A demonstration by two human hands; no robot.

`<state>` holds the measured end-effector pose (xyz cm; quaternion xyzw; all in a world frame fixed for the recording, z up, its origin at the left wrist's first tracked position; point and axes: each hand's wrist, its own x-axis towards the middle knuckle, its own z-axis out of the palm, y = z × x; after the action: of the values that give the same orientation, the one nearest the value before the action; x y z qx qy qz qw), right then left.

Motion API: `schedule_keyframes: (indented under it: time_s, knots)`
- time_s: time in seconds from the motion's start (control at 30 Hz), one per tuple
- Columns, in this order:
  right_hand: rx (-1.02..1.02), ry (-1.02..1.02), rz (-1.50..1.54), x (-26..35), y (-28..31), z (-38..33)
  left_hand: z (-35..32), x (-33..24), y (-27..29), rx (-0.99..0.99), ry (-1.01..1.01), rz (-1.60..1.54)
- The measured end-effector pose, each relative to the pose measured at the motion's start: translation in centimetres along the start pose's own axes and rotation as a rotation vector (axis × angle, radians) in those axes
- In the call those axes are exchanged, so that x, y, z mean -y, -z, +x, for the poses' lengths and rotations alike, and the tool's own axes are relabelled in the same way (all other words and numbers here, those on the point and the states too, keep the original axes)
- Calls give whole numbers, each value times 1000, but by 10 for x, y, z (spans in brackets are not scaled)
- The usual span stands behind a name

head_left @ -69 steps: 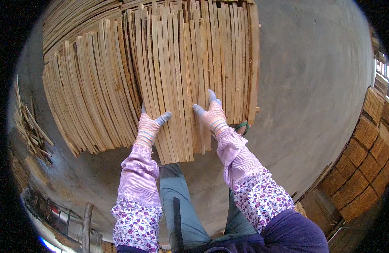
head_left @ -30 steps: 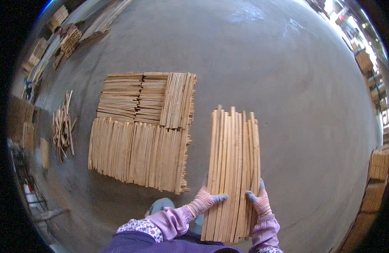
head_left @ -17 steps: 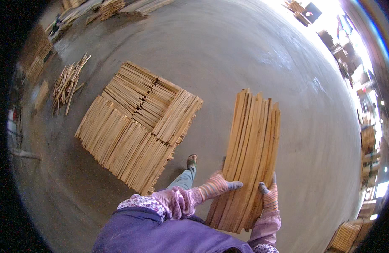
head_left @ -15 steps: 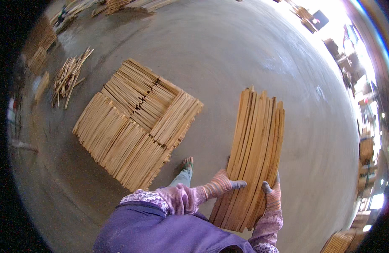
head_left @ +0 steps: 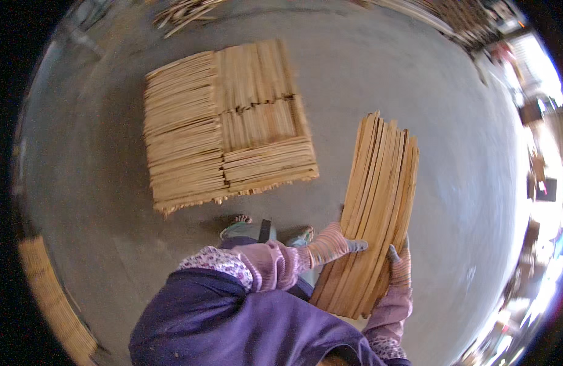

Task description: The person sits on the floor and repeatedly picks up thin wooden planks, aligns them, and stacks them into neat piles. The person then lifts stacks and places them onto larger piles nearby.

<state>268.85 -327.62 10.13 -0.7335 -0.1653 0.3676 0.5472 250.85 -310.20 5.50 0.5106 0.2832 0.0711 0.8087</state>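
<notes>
A bundle of long wooden slats (head_left: pixel 379 189) is gripped between my two gloved hands, in front of me on the right. My left hand (head_left: pixel 337 245) clasps the bundle's left edge, its thumb lying over the top. On the opposite edge, my right hand (head_left: pixel 400 262) is closed round the slats with the thumb up; its other fingers are mostly hidden. Both gloves are striped with grey fingertips. Ahead and to the left, a square stack of wooden slats (head_left: pixel 180 122) rests on the floor in blocks laid in differing directions, with a lower part toward its right side.
Grey concrete floor (head_left: pixel 415 79) surrounds the stack. Loose sticks (head_left: pixel 187 13) lie at the far left, and another slat pile (head_left: pixel 55 299) stands at the lower left. More timber (head_left: pixel 458 21) is at the far right. My feet (head_left: pixel 241 221) are just before the stack's near edge.
My view has turned left, so the stack now lies more squarely ahead and both feet show. The bundle stays in both hands, with the same hold.
</notes>
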Motion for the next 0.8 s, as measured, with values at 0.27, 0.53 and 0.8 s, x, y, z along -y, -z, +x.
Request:
schedule_keyframes:
  time_s: [0.27, 0.53, 0.8]
  knots:
    - [688, 20, -488, 53, -60, 259, 72, -42, 41, -542, 90, -478]
    - [1190, -93, -605, 52, -247, 471, 231, 21, 130, -1027, -121, -818]
    - [1644, -177, -903, -116, -449, 697, 423, 153, 260, -1483, -449, -1225]
